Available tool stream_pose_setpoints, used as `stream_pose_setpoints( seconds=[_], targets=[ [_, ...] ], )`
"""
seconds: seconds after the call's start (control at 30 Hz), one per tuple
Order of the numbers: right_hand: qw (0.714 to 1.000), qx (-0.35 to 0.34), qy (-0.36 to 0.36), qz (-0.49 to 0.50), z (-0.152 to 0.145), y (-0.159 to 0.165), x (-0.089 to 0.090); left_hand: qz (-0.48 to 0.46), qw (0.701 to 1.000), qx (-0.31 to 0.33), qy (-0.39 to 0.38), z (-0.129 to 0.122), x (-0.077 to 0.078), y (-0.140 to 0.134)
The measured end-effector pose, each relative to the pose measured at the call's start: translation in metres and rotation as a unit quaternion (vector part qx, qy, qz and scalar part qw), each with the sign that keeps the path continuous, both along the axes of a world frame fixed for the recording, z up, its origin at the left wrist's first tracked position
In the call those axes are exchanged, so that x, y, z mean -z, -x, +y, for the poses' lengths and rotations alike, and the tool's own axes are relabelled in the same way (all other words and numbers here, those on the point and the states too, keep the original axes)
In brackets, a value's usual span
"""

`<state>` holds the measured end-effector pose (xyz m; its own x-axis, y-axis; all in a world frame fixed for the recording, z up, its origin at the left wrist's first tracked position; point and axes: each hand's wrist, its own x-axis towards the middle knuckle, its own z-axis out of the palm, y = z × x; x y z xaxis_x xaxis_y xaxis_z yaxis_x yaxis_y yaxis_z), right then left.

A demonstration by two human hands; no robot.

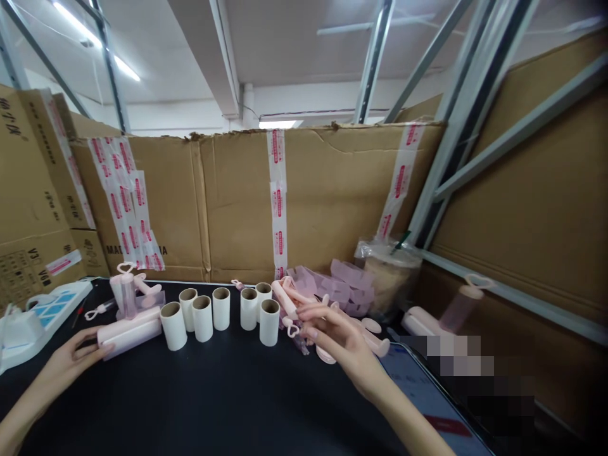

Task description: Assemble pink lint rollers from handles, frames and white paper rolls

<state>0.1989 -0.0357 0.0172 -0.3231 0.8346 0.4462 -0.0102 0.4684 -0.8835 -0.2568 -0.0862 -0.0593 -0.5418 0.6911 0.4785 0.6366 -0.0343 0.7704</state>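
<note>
My left hand (78, 353) is closed on the near end of a pale pink cylinder (133, 332) lying on the black table. Just behind it stand a clear pink tube with a heart-shaped loop (127, 294) and a pink handle piece (148, 289). My right hand (344, 342) reaches over a heap of pink plastic parts (304, 294), thumb and fingers apart. Beside its fingertips lies a small heart-shaped loop (291, 327); whether they touch it I cannot tell. Several white cardboard tubes (202, 320) stand upright between my hands.
A phone (427, 399) lies at right, near another pink roller-like piece (427, 322). Behind the heap stands a plastic-covered cup with a straw (387, 278). A power strip (57, 307) is at left. Taped cardboard (237, 202) walls the table's back.
</note>
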Motion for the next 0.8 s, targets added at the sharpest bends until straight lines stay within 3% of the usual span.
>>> stream_pose_setpoints(
  seconds=[0.13, 0.3, 0.37, 0.43, 0.53, 0.57, 0.7, 0.8],
  targets=[
    [0.993, 0.088, -0.065, -0.033, 0.014, -0.014, -0.001, -0.155, 0.983, 0.090, 0.030, 0.003, 0.000, 0.005],
    [0.952, 0.217, -0.177, -0.121, 0.035, -0.042, -0.014, -0.171, 0.973, 0.143, 0.064, 0.001, 0.003, 0.018],
    [0.939, 0.241, -0.196, -0.149, 0.041, -0.053, -0.023, -0.113, 0.985, 0.112, 0.062, -0.001, 0.000, 0.021],
    [0.928, 0.257, -0.208, -0.172, 0.044, -0.064, -0.031, -0.010, 0.999, 0.012, 0.031, -0.005, -0.009, 0.017],
    [0.915, 0.281, -0.223, -0.186, 0.046, -0.075, -0.040, 0.159, 0.972, -0.152, -0.086, -0.011, -0.034, -0.009],
    [0.911, 0.291, -0.227, -0.184, 0.046, -0.076, -0.041, 0.196, 0.958, -0.156, -0.142, -0.011, -0.044, -0.023],
    [0.890, 0.306, -0.251, -0.227, 0.052, -0.068, -0.035, 0.269, 0.921, -0.071, -0.272, 0.012, -0.075, -0.091],
    [0.867, 0.256, -0.266, -0.334, 0.059, -0.051, -0.022, 0.263, 0.933, 0.072, -0.234, 0.041, -0.080, -0.136]
  ],
)
